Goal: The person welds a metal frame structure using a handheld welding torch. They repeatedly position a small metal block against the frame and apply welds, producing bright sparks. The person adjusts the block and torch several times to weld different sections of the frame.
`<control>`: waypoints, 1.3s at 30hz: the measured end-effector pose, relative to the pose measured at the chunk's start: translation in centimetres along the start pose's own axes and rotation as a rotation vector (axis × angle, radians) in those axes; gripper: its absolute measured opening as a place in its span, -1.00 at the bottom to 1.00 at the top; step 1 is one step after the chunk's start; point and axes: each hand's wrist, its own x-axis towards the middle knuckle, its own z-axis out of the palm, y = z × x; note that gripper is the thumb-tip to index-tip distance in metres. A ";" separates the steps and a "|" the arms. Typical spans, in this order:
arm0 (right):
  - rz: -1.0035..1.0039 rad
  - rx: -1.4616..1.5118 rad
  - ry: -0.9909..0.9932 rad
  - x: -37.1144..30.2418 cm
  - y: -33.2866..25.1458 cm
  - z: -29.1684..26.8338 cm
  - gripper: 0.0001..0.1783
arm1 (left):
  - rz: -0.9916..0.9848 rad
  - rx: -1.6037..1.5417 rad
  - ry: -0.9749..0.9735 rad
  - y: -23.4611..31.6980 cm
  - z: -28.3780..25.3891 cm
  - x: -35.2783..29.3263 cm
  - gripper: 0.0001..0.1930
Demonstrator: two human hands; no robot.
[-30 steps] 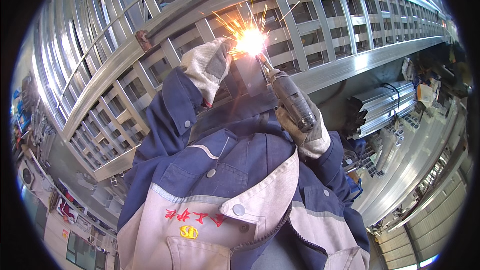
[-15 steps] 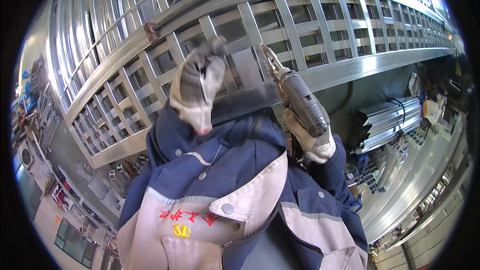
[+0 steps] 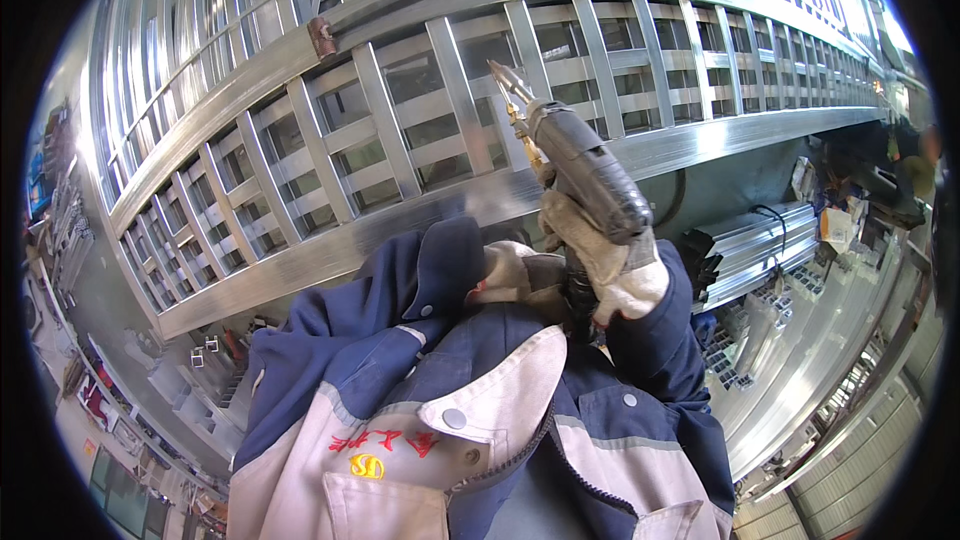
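My right hand point(image 3: 605, 265), in a pale work glove, is closed round a black welding gun point(image 3: 590, 165) with a pointed metal nozzle and a brass-coloured wire guide. The gun tilts up and to the left. Its tip hangs over a slatted silver metal frame point(image 3: 440, 198); whether it touches a slat I cannot tell. Close to my chest, my left hand point(image 3: 520, 275), gloved too, lies beside the gun's lower end. The sleeve and the gun hide most of its fingers, so its grip does not show.
A rusty brown metal piece point(image 3: 322, 37) sits on the frame's upper rail. Bundled silver profiles point(image 3: 760, 250) lie at the right, and long metal lengths point(image 3: 800, 370) stretch below them. More stacked bars point(image 3: 190, 70) stand at the far left.
My left hand has come down from over the slats to the gun's lower end by my chest. The gun's tip has shifted up and left. The view has moved slightly.
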 end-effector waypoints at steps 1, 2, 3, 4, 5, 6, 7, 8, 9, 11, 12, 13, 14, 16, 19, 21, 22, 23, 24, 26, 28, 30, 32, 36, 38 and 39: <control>0.037 0.003 0.036 0.0 0.6 0.9 -0.42 | 0.045 0.056 -0.032 -0.3 -0.6 -0.6 -0.57; 0.028 -0.037 0.036 0.1 1.1 1.5 -0.39 | 0.085 0.100 -0.059 -0.6 -1.1 -1.2 -0.58; 0.049 -0.008 0.041 0.2 1.6 2.1 -0.36 | 0.117 0.132 -0.081 -0.8 -1.6 -1.9 -0.59; 0.068 0.009 0.040 0.2 2.1 2.5 -0.37 | 0.137 0.151 -0.097 -1.1 -2.0 -2.5 -0.60; 0.087 0.025 0.039 0.2 2.6 2.8 -0.37 | 0.155 0.172 -0.109 -1.3 -2.3 -3.0 -0.60; 0.012 0.013 0.045 0.4 3.1 3.2 -0.41 | 0.179 0.194 -0.125 -1.4 -2.7 -3.5 -0.61; 0.027 -0.007 0.064 0.7 3.6 3.3 -0.43 | 0.192 0.209 -0.130 -1.5 -3.0 -3.9 -0.62; 0.041 -0.027 0.077 1.0 4.0 3.4 -0.46 | 0.206 0.215 -0.137 -1.6 -3.2 -4.3 -0.63; 0.057 -0.046 0.089 1.2 4.4 3.5 -0.48 | 0.214 0.220 -0.145 -1.7 -3.4 -4.6 -0.63; 0.041 -0.023 0.097 1.6 5.2 3.7 -0.53 | 0.228 0.230 -0.161 -1.9 -3.6 -5.0 -0.65; 0.030 -0.028 0.102 1.7 5.5 3.7 -0.54 | 0.231 0.237 -0.168 -2.2 -3.5 -5.1 -0.66; 0.037 -0.046 0.122 1.7 5.7 3.8 -0.54 | 0.232 0.239 -0.171 -2.2 -3.7 -5.3 -0.66; 0.030 -0.034 0.117 1.8 5.9 3.8 -0.54 | 0.231 0.243 -0.177 -2.3 -3.6 -5.3 -0.67; 0.054 -0.034 0.135 1.9 6.1 3.9 -0.54 | 0.230 0.249 -0.188 -2.6 -3.7 -5.5 -0.69; 0.056 0.011 0.114 2.1 6.0 4.1 -0.54 | 0.225 0.262 -0.197 -3.1 -3.7 -5.9 -0.71; 0.042 0.006 0.121 2.2 6.0 4.2 -0.54 | 0.228 0.263 -0.202 -3.2 -3.9 -6.0 -0.72; 0.039 0.000 0.125 2.2 5.9 4.3 -0.55 | 0.225 0.269 -0.205 -3.3 -4.0 -6.1 -0.73; 0.035 -0.005 0.131 2.2 5.9 4.4 -0.55 | 0.224 0.271 -0.206 -3.4 -4.0 -6.2 -0.74; 0.034 -0.014 0.136 2.1 5.8 4.5 -0.55 | 0.226 0.272 -0.211 -3.5 -4.1 -6.2 -0.74; 0.042 -0.013 0.141 2.0 5.7 4.6 -0.57 | 0.225 0.272 -0.214 -3.7 -4.3 -6.2 -0.76; 0.058 0.008 0.138 2.0 5.5 4.7 -0.59 | 0.226 0.278 -0.214 -3.8 -4.4 -6.2 -0.77; 0.040 -0.004 0.137 2.0 5.4 4.7 -0.62 | 0.227 0.276 -0.219 -3.9 -4.4 -6.2 -0.78; 0.040 -0.016 0.133 2.2 5.3 4.7 -0.65 | 0.228 0.280 -0.221 -3.9 -4.4 -6.3 -0.80; 0.032 -0.009 0.135 2.5 5.5 4.7 -0.69 | 0.231 0.287 -0.222 -4.0 -4.4 -6.5 -0.82; 0.015 -0.007 0.135 2.5 5.7 4.6 -0.70 | 0.232 0.289 -0.224 -4.0 -4.4 -6.5 -0.83; 0.012 -0.013 0.130 2.6 5.7 4.6 -0.70 | 0.231 0.289 -0.227 -4.0 -4.5 -6.4 -0.83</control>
